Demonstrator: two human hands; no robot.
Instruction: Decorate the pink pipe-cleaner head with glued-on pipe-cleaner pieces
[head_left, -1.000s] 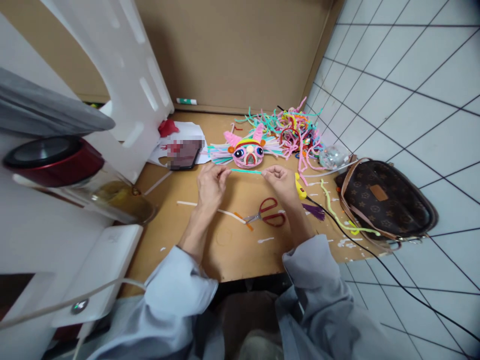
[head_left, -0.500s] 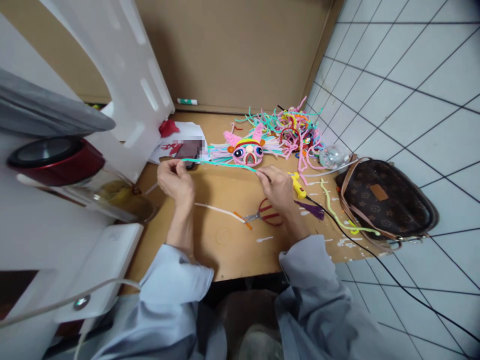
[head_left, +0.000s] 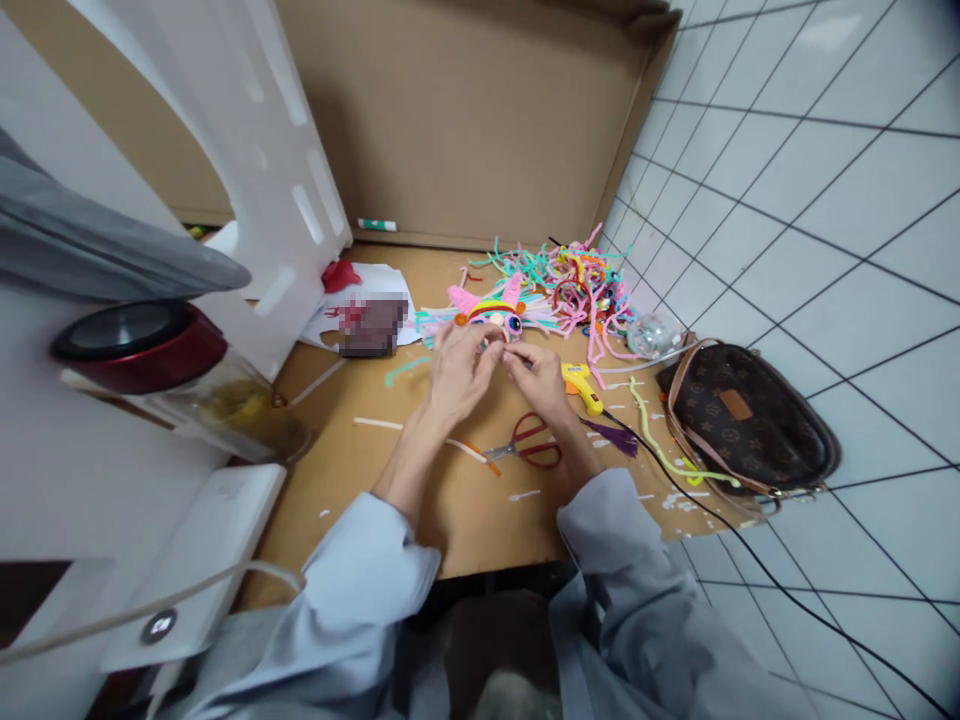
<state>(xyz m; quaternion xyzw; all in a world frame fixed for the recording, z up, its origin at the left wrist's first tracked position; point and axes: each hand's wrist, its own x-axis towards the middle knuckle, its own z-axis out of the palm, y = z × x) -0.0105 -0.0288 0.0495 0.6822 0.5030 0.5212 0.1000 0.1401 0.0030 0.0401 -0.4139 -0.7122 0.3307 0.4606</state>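
My left hand (head_left: 461, 372) and my right hand (head_left: 538, 380) are together at the middle of the table, fingertips pinched nearly touching. Between them they hold a teal pipe cleaner (head_left: 406, 369), whose loose end sticks out left of my left hand; the pinched part is hidden by the fingers. Just behind the hands lies a fuzzy animal head (head_left: 498, 308) with pink ears, big eyes and a red and yellow band, partly covered by my left hand. Red-handled scissors (head_left: 536, 441) lie below my right hand, beside a white pipe cleaner (head_left: 377, 424).
A yellow glue gun (head_left: 582, 388) with a black cord, a purple tassel (head_left: 615, 437) and a brown handbag (head_left: 750, 415) are on the right. Tangled pipe cleaners (head_left: 581, 280) lie behind. At left stands a red-lidded glass jar (head_left: 240, 410).
My left hand has moved right along the teal pipe cleaner to meet my right hand, which shifted slightly left. The pipe cleaner, stretched between the hands before, now trails loose on the left.
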